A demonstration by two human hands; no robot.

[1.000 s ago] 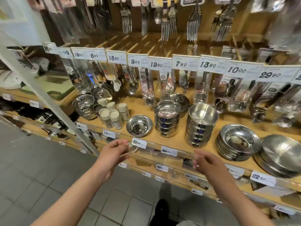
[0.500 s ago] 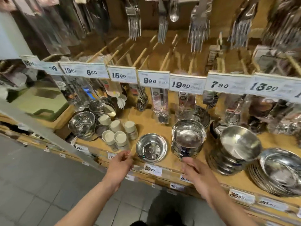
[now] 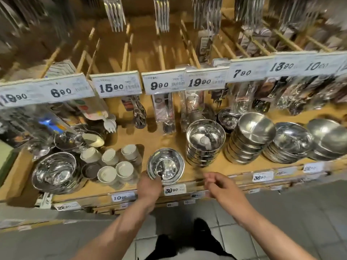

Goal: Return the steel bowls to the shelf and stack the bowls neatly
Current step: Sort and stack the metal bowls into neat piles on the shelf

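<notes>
Fingers of the left hand [image 3: 149, 188] pinch the near rim of one loose bowl [image 3: 165, 166] at lower centre on the shelf [image 3: 206, 171]. Right of it, the right hand [image 3: 220, 185] hovers with fingers loosely curled, holding nothing. Behind stand four bowl stacks, the nearest stack [image 3: 204, 142] at centre.

1. single steel bowl [image 3: 166, 166]: shiny, upright, alone at the shelf [image 3: 206, 169] front edge, near rim under the left hand.
2. straight-walled bowl stack [image 3: 205, 142]: just right of it, apart.
3. rounded bowl stack [image 3: 250, 137]: further right, top bowl tilted.
</notes>
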